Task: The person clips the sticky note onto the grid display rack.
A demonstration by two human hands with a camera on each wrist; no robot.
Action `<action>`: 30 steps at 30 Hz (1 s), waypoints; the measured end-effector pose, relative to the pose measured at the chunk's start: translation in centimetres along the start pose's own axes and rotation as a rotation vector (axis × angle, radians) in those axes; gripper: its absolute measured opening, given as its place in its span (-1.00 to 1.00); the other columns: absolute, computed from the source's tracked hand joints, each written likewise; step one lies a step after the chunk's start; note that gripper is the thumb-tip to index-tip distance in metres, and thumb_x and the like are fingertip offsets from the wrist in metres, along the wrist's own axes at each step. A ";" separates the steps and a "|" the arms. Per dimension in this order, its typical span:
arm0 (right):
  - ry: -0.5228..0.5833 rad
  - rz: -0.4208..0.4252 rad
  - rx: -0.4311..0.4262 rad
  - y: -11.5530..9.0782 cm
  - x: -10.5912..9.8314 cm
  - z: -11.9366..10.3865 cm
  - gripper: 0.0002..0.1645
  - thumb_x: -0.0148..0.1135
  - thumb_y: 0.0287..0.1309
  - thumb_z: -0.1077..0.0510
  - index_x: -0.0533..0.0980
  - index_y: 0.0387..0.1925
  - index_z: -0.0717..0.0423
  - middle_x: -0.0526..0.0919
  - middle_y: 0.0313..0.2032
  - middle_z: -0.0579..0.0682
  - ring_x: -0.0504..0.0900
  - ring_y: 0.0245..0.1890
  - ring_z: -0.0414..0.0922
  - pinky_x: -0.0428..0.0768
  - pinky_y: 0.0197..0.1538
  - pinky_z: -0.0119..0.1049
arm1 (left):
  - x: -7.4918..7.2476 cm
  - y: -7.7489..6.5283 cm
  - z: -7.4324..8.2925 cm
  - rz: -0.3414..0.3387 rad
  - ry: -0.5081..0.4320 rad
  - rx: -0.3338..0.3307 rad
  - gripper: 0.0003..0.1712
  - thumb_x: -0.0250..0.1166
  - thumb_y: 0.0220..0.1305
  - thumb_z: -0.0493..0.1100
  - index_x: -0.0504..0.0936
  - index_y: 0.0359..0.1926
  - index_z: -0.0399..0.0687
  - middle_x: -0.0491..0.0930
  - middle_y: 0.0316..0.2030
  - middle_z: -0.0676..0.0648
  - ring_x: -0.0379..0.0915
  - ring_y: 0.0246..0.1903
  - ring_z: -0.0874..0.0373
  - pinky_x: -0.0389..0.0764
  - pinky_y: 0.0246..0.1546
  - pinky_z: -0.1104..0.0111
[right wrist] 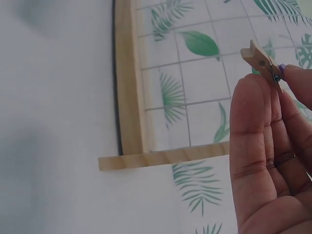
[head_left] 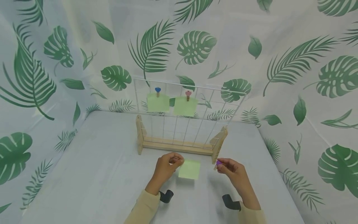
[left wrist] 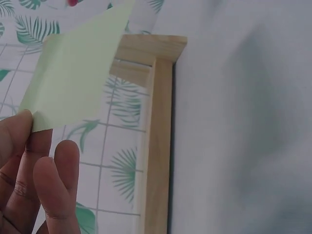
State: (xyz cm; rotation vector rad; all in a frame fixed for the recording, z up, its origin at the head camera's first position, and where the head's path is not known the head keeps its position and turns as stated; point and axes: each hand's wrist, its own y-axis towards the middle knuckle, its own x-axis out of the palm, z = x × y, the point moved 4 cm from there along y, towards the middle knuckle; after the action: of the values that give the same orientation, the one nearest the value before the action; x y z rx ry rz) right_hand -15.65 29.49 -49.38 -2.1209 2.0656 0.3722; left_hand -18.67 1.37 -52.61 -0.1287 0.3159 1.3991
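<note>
My left hand (head_left: 167, 168) pinches a pale green sticky note (head_left: 189, 170) by one corner, above the table in front of the rack. In the left wrist view the note (left wrist: 80, 73) stretches away from thumb and finger. My right hand (head_left: 235, 172) pinches a small wooden clothespin with a purple top (head_left: 219, 162), to the right of the note. The right wrist view shows the clothespin's wooden jaws (right wrist: 261, 61) pointing away from the fingertips. Behind both hands stands a white wire grid (head_left: 179, 130) on a wooden base (head_left: 176, 147).
Two green notes hang on the grid, one (head_left: 158, 104) under a blue-topped clothespin (head_left: 158, 91), the other (head_left: 185, 107) under a pink-topped clothespin (head_left: 188, 95). The white table (head_left: 112, 174) meets leaf-print curtains (head_left: 112, 43). Black wrist mounts (head_left: 167, 196) project below the hands.
</note>
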 end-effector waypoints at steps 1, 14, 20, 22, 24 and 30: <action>0.001 -0.001 -0.011 0.0 -0.1 -0.1 -0.71 0.28 0.42 0.48 0.56 0.08 0.63 0.75 -0.11 0.34 0.76 -0.22 -0.29 0.75 -0.09 -0.45 | 0.0 0.0 0.1 0.001 -0.004 0.000 -0.88 0.45 0.48 -0.13 0.80 -0.15 -0.09 0.84 -0.29 -0.05 0.72 -0.26 0.13 0.71 -0.42 0.42; -0.021 -0.015 -0.068 0.4 -0.4 -1.2 -0.74 0.27 0.44 0.46 0.57 0.06 0.61 0.74 -0.09 0.37 0.76 -0.21 -0.27 0.75 -0.10 -0.44 | 0.2 0.5 1.1 0.010 0.054 0.042 -0.92 0.48 0.45 -0.12 0.81 -0.16 -0.01 0.85 -0.27 -0.02 0.75 -0.21 0.04 0.64 -0.22 0.18; -0.027 -0.008 -0.082 1.1 -0.8 -2.0 -0.75 0.28 0.46 0.44 0.58 0.06 0.60 0.77 -0.12 0.29 0.76 -0.24 -0.27 0.75 -0.12 -0.44 | 0.3 0.9 1.5 0.019 0.059 0.046 -0.93 0.47 0.45 -0.12 0.81 -0.16 0.01 0.85 -0.28 0.00 0.74 -0.20 0.07 0.63 -0.12 0.07; -0.027 -0.007 -0.083 1.2 -0.9 -2.2 -0.75 0.27 0.47 0.43 0.59 0.05 0.60 0.77 -0.13 0.24 0.77 -0.25 -0.25 0.76 -0.12 -0.44 | 0.3 1.1 1.6 0.026 0.053 0.043 -0.94 0.47 0.45 -0.12 0.81 -0.16 0.02 0.84 -0.28 0.01 0.72 -0.21 0.10 0.62 -0.12 0.11; -0.028 -0.006 -0.083 1.4 -1.0 -2.5 -0.76 0.26 0.48 0.42 0.60 0.04 0.60 0.77 -0.13 0.24 0.77 -0.25 -0.23 0.76 -0.12 -0.43 | 0.4 1.3 1.6 0.033 0.045 0.038 -0.95 0.46 0.45 -0.12 0.80 -0.17 0.02 0.83 -0.29 0.03 0.69 -0.22 0.14 0.61 -0.15 0.17; -0.040 -0.008 -0.086 1.6 -1.2 -3.3 -0.74 0.26 0.50 0.39 0.60 0.05 0.59 0.75 -0.10 0.34 0.77 -0.25 -0.23 0.75 -0.11 -0.45 | 0.2 1.6 2.2 0.039 0.034 0.063 -0.95 0.45 0.46 -0.13 0.79 -0.17 0.01 0.82 -0.29 0.03 0.68 -0.23 0.14 0.62 -0.15 0.19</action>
State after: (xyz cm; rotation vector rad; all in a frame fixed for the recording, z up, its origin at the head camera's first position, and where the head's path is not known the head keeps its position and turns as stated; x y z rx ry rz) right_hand -17.09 29.68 -45.79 -2.1503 2.0537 0.5063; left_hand -19.91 2.49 -50.39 -0.0951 0.3922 1.4249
